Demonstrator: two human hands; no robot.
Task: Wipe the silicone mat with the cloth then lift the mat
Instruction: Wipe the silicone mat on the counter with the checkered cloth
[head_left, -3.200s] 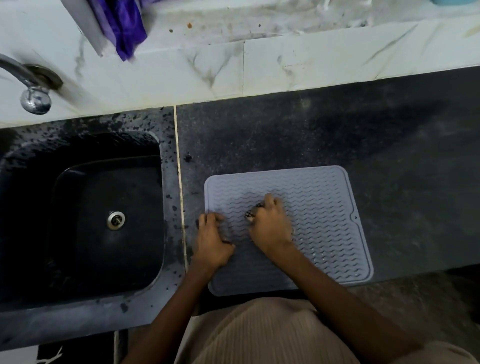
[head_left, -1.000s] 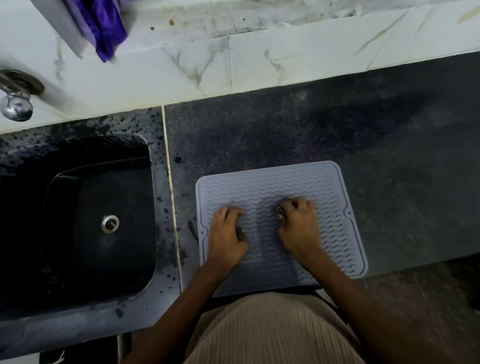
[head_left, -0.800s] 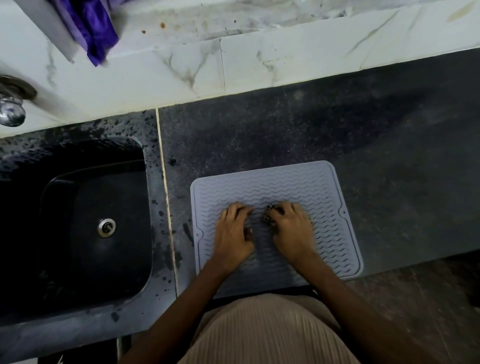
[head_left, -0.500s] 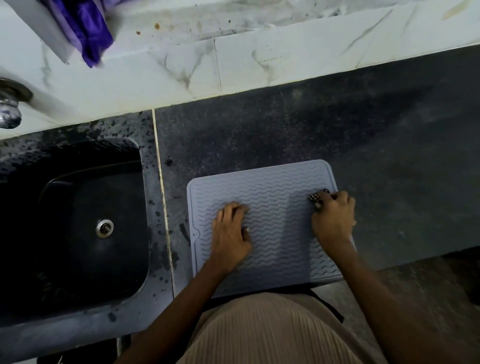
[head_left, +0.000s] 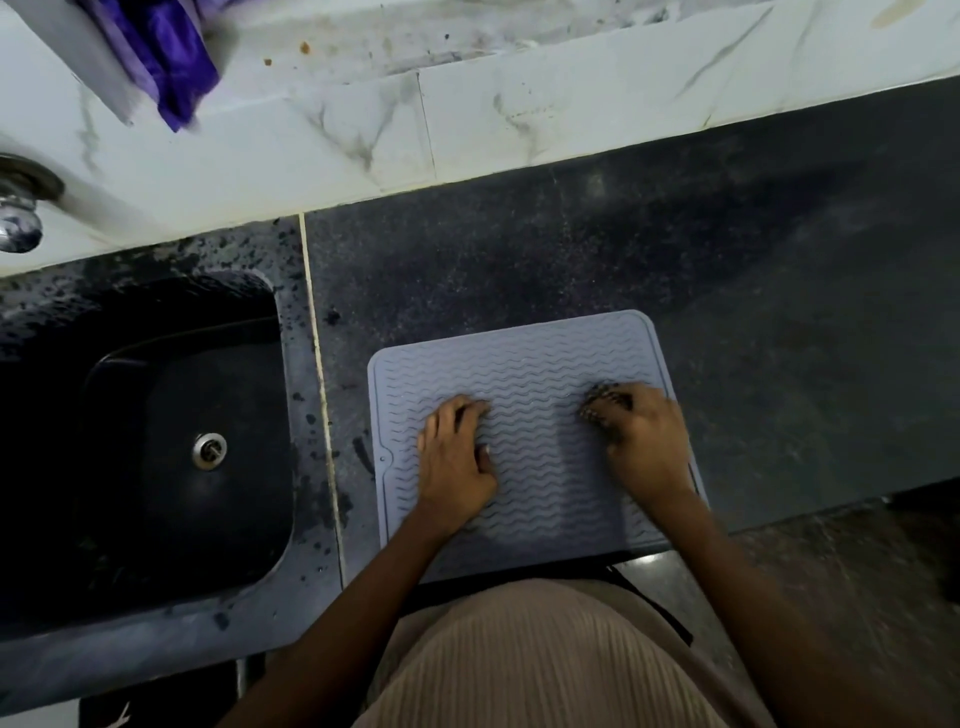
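While the left hand (head_left: 453, 457) presses flat and open on the grey silicone mat (head_left: 524, 374) lying on the dark counter (head_left: 779, 312) beside the sink (head_left: 156, 441), the right hand (head_left: 644, 441) has its fingers curled around a small dark cloth (head_left: 602, 400) near the mat's right edge.

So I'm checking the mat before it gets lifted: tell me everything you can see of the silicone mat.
The silicone mat is pale grey, rectangular with rounded corners, a raised rim and wavy ridges. It lies flat on the dark countertop, right of the sink, its near edge hidden by the person's body. The left hand presses on it; the right hand, blurred, holds a small dark cloth against it.
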